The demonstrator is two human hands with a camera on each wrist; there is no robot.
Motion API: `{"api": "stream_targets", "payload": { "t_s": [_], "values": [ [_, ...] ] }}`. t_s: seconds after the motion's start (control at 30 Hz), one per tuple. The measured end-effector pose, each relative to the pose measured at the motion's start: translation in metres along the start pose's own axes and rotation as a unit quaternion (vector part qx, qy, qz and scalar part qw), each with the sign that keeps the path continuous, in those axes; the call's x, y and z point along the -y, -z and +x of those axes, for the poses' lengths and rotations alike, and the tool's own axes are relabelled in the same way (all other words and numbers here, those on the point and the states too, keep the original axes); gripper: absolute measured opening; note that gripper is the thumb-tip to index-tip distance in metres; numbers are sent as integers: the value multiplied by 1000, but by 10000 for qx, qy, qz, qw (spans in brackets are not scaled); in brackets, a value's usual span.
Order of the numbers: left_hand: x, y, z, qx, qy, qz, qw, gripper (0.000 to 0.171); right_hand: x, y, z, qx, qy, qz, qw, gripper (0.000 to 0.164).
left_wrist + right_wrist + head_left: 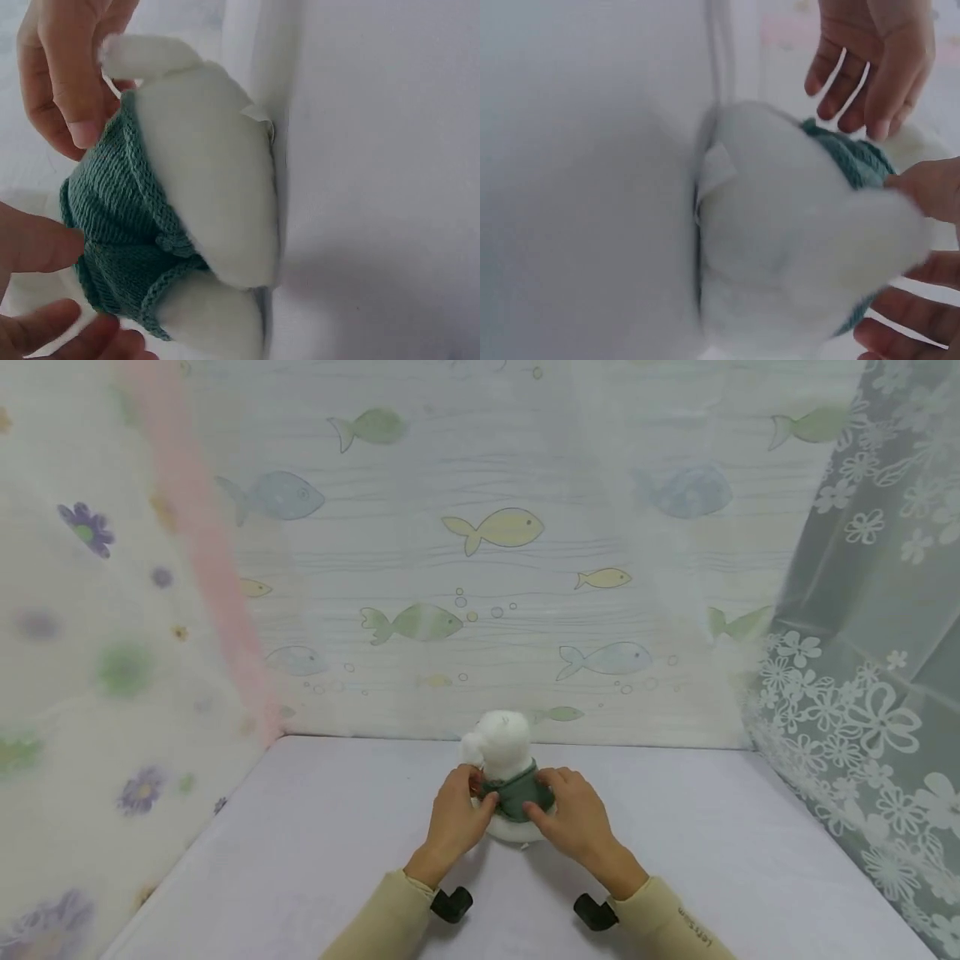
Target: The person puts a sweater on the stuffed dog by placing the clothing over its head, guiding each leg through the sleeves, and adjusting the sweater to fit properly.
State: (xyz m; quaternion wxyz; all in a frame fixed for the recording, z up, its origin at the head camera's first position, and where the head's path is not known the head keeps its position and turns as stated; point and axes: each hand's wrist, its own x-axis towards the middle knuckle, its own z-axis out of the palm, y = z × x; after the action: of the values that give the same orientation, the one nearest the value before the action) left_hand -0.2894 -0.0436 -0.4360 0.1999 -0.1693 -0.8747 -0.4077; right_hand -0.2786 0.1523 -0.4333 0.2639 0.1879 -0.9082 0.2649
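A white plush toy [505, 742] sits on the table, its back and round bottom towards me, dressed in a green knitted garment [517, 795]. On its left side my left hand [459, 814] touches the knit with the thumb, fingers loosely extended and spread in the right wrist view. My right hand [577, 814] holds the garment's other side, thumb on the knit and fingers around the edge. A stubby white limb [862, 247] sticks out beside the right hand. In the left wrist view a small white tag [259, 115] shows low on the toy's body.
A white cloth covers the table [337, 827]. Behind it hangs a curtain [420, 560] printed with fish; a flowered curtain [90, 693] is at left and a lace one [862, 710] at right. Dark wrist-worn pieces [452, 905] sit below both hands.
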Motion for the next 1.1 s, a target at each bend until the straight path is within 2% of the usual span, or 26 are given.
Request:
{"api": "stream_targets", "payload": {
  "t_s": [0.1, 0.2, 0.5, 0.73, 0.83, 0.93, 1.03, 1.1],
  "values": [
    [2, 0, 1, 253, 186, -17, 9995, 39, 5, -4, -2, -152, 198, -425, 9988, 52],
    [4, -1, 1, 443, 272, -81, 9986, 43, 7, -5, -4, -115, 182, -554, 9982, 56],
    [1, -1, -2, 588, 198, -216, 9978, 31, -4, -2, 0, 33, 26, -330, 9994, 45],
    [-5, -1, -3, 825, 89, -405, 9957, 27, -17, 3, 4, 208, -142, -89, 9996, 45],
    [-5, 1, -2, 548, 230, -318, 9977, 15, -17, 5, 5, 138, -103, 3, 9999, 44],
    [-4, 5, 1, -22, 375, -397, 9985, 16, -13, 7, 7, -132, 23, 303, 9995, 45],
    [-4, 9, 6, -509, 175, -780, 9955, 23, -6, 7, 9, -362, 258, 734, 9963, 52],
    [-4, 10, 9, -652, -111, -1032, 9925, 31, 0, 6, 11, -384, 405, 957, 9938, 59]
  ]
}}
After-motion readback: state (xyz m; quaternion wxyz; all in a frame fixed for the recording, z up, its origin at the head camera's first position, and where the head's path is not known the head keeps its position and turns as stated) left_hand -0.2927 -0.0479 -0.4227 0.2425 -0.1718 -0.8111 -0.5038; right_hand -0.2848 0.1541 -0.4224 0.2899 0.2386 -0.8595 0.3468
